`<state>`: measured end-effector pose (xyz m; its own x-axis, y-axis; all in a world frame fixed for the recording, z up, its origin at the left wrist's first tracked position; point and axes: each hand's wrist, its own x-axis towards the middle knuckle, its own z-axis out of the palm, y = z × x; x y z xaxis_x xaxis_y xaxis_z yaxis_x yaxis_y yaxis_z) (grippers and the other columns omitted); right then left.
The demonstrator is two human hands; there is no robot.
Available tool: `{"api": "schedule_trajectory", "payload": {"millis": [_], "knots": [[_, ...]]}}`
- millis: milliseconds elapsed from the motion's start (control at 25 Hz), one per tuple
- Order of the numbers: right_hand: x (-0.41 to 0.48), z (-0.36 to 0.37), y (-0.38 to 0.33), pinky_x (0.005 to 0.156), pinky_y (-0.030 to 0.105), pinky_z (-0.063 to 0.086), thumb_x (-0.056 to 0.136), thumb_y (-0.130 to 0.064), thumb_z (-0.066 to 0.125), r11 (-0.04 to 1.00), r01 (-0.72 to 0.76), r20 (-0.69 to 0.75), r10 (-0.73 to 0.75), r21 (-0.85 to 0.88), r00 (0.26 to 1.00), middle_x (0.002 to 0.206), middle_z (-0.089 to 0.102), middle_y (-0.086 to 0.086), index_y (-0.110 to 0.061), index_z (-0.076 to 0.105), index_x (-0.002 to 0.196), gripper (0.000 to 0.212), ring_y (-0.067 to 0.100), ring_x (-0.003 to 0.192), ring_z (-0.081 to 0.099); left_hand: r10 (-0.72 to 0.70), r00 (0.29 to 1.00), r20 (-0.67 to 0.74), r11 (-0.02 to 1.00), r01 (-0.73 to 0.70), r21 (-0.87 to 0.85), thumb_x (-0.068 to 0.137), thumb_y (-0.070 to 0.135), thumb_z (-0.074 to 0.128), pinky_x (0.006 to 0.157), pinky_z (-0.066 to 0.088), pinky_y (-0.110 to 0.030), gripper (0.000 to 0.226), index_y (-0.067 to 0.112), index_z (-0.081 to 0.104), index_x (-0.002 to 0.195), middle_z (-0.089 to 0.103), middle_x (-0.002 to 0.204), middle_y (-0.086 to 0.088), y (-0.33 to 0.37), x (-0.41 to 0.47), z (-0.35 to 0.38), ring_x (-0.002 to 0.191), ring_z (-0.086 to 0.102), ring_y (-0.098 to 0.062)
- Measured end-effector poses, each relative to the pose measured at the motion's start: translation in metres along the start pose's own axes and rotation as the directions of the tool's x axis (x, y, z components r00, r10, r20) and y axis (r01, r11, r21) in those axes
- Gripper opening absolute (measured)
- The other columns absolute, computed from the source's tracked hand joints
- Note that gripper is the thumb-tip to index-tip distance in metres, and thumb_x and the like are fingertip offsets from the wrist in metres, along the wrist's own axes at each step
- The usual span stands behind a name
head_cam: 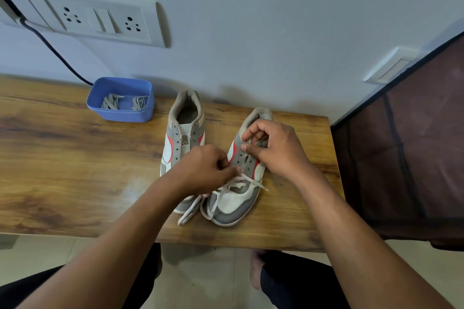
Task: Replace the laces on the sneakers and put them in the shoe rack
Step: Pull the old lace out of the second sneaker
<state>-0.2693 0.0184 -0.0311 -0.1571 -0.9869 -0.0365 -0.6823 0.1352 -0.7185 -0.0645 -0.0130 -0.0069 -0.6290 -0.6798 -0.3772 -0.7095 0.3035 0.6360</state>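
Left grip (204, 170) on white lace (257, 184), right grip (275, 149) on sneaker (234, 204)

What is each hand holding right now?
Left hand: pinches the white lace at the lower eyelets.
Right hand: thumb and fingers curled, gripping the same sneaker near its tongue.
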Motion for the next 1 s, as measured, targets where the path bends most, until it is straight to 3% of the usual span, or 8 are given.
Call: {"api": "schedule_trajectory", "payload": {"millis": [120,280,320,480,560,680,840,1000], "knots": [[-0.001,0.000,0.000,0.076,0.044,0.059,0.078,-0.027,0.091,1.000,0.002,-0.001,-0.002,0.007,1.000,0.082,0.071,-0.012,-0.032,0.074,0.089,0.021,0.004,0.079,0.067,-0.009,0.983,0.183,0.994,0.029,-0.107,0.094,0.014,0.061,0.052,0.051,-0.027,0.023,0.008,0.069,0.074,0.069,0.065,-0.002,0.001,-0.003,-0.005,0.054,0.066,-0.018],[-0.002,-0.001,-0.002,0.077,0.043,0.059,0.079,-0.026,0.090,1.000,-0.001,-0.001,0.001,-0.004,1.000,0.082,0.070,-0.013,-0.032,0.073,0.090,0.021,0.004,0.079,0.066,-0.013,0.990,-0.138,0.995,0.026,0.095,0.092,0.042,0.069,0.055,0.042,-0.025,0.034,0.016,0.065,0.070,0.059,0.057,0.005,0.000,0.003,0.006,0.056,0.057,-0.009],[-0.002,-0.001,-0.002,0.077,0.043,0.059,0.079,-0.027,0.090,1.000,-0.004,-0.002,0.004,-0.002,1.000,0.082,0.070,-0.013,-0.032,0.073,0.090,0.021,0.004,0.079,0.066,-0.004,0.990,-0.140,0.994,0.020,0.110,0.092,0.040,0.069,0.055,0.041,-0.025,0.031,0.017,0.065,0.072,0.059,0.059,0.006,0.001,0.003,0.009,0.059,0.059,-0.010],[-0.001,0.000,-0.001,0.076,0.043,0.060,0.078,-0.027,0.091,1.000,0.002,0.001,-0.002,0.005,1.000,0.082,0.071,-0.013,-0.032,0.074,0.089,0.021,0.004,0.079,0.067,-0.059,0.984,0.168,0.980,0.089,-0.177,0.095,0.015,0.065,0.050,0.050,-0.027,0.017,0.006,0.066,0.080,0.069,0.065,-0.004,-0.002,-0.002,-0.008,0.053,0.066,-0.018],[-0.001,-0.001,-0.001,0.077,0.042,0.059,0.078,-0.026,0.091,1.000,-0.002,-0.003,0.002,0.005,1.000,0.082,0.070,-0.012,-0.032,0.074,0.089,0.021,0.004,0.079,0.066,-0.100,0.985,0.143,0.973,0.127,-0.194,0.095,0.024,0.067,0.050,0.052,-0.029,0.023,0.006,0.067,0.081,0.070,0.064,-0.006,-0.003,-0.001,-0.006,0.050,0.065,-0.017],[-0.002,-0.001,-0.001,0.076,0.043,0.060,0.078,-0.026,0.091,1.000,-0.001,-0.001,0.001,0.007,1.000,0.083,0.071,-0.012,-0.032,0.074,0.089,0.022,0.004,0.079,0.067,-0.038,0.999,-0.025,0.999,0.038,0.021,0.094,0.030,0.068,0.058,0.052,-0.027,0.023,0.011,0.069,0.081,0.069,0.068,0.001,0.002,0.001,0.002,0.062,0.067,-0.014],[-0.001,0.000,-0.002,0.076,0.043,0.060,0.078,-0.026,0.091,1.000,-0.004,0.002,0.004,0.013,1.000,0.082,0.070,-0.012,-0.031,0.074,0.089,0.022,0.005,0.078,0.066,-0.066,0.977,0.205,0.981,0.101,-0.164,0.094,0.016,0.065,0.053,0.054,-0.030,0.019,0.006,0.066,0.079,0.069,0.062,-0.002,-0.002,-0.003,-0.010,0.051,0.065,-0.014],[-0.002,-0.001,-0.001,0.076,0.043,0.060,0.078,-0.025,0.091,1.000,-0.005,0.001,0.005,0.008,1.000,0.082,0.071,-0.012,-0.032,0.074,0.090,0.022,0.005,0.078,0.067,0.014,0.999,-0.039,0.997,-0.011,0.082,0.093,0.035,0.069,0.057,0.048,-0.029,0.028,0.012,0.068,0.076,0.064,0.063,0.004,-0.002,0.002,0.000,0.055,0.058,-0.005]]}}
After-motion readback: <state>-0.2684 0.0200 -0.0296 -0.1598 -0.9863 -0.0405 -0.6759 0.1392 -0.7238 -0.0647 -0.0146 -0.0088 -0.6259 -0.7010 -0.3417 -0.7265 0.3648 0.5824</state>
